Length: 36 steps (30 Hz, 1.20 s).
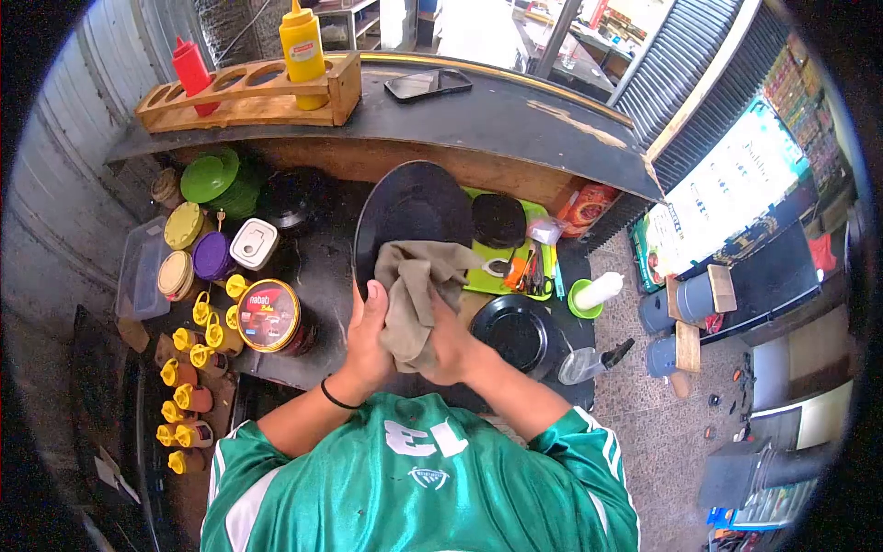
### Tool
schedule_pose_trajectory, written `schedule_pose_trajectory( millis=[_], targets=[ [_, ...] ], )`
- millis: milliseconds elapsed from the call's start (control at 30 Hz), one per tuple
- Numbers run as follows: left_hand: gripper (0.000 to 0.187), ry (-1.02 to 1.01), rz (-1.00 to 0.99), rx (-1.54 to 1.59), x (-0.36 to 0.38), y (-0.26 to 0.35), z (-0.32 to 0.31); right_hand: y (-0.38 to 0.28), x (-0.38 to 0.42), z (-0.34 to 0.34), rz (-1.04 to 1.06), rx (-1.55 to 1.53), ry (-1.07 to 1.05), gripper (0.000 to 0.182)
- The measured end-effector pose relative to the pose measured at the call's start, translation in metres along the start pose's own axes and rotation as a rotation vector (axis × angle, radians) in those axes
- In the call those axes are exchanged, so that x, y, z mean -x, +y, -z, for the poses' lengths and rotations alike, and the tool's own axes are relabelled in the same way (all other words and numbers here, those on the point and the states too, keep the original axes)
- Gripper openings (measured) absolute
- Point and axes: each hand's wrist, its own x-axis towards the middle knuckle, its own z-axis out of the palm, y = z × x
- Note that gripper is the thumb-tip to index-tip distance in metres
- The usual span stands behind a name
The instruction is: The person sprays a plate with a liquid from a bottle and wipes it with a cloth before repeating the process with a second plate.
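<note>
A black plate point(414, 204) is tilted up in front of my chest, above the dark counter. My left hand point(366, 339) grips its lower left edge, with the thumb lying along the near side. Bunched against the lower part of the plate is a grey-brown cloth point(405, 299), which hangs down between my hands. My right hand point(446, 342) is closed on this cloth, and its fingers are partly hidden by the folds. Another black plate point(515, 333) lies on the counter just right of my right hand.
A green tray point(485, 279) holds scissors point(521, 273) and a stack of black dishes point(498, 221). Left are a round red-labelled tub point(269, 316), green plates point(213, 179) and several yellow-capped bottles point(193, 397). A shelf point(515, 115) carries a wooden bottle rack point(345, 89) and a phone point(428, 84).
</note>
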Motion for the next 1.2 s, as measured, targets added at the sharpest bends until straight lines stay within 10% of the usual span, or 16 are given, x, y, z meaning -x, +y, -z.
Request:
schedule_pose_trajectory(
  millis=[500,600,667,933,1200],
  targets=[
    [0.057,-0.004,-0.283,-0.013,-0.009,0.005,-0.014,0.077,-0.035,0.035,-0.452,0.786,0.508,0.056],
    [0.051,0.174,-0.418,-0.290,-0.017,0.010,-0.003,0.092,-0.017,0.062,-0.691,-0.374,0.697,0.048],
    [0.048,0.212,-0.364,0.078,-0.022,0.018,-0.006,0.066,-0.031,0.066,-0.394,-0.921,1.079,0.043],
    [0.041,0.154,-0.197,0.268,-0.047,0.016,-0.002,-0.028,-0.025,0.060,-0.239,-1.299,0.578,0.061],
    [0.054,0.059,0.115,-0.039,-0.049,-0.007,-0.015,-0.030,-0.002,-0.001,0.014,0.101,0.325,0.070]
  ],
)
